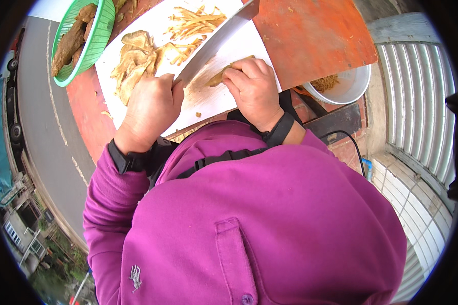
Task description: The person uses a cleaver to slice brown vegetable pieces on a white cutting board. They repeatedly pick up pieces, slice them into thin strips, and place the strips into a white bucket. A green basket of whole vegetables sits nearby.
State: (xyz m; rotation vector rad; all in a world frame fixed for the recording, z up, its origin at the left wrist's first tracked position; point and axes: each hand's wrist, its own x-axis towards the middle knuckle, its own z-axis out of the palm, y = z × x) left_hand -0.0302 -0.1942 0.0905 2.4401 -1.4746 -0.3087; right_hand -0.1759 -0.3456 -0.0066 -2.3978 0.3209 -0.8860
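My left hand (154,101) is closed around the handle of a large, broad-bladed knife (217,42); the handle itself is hidden in the fist. The blade slants up and away to the right across a white cutting board (248,44). My right hand (253,87) pinches a thin brownish slice of root (216,79) against the board, right of the blade. Left of the knife lies a heap of wide, pale-brown root slices (135,61). Thin cut strips (196,23) are spread further up, beside the blade. A small scrap (198,114) rests by the near edge.
A green plastic basket (106,42) with several whole brown roots (70,45) stands at the upper left. The board lies on a red-orange table (313,34). Below its right edge is a white bucket (360,85) with shredded strips (324,83). A road (42,84) runs along the left.
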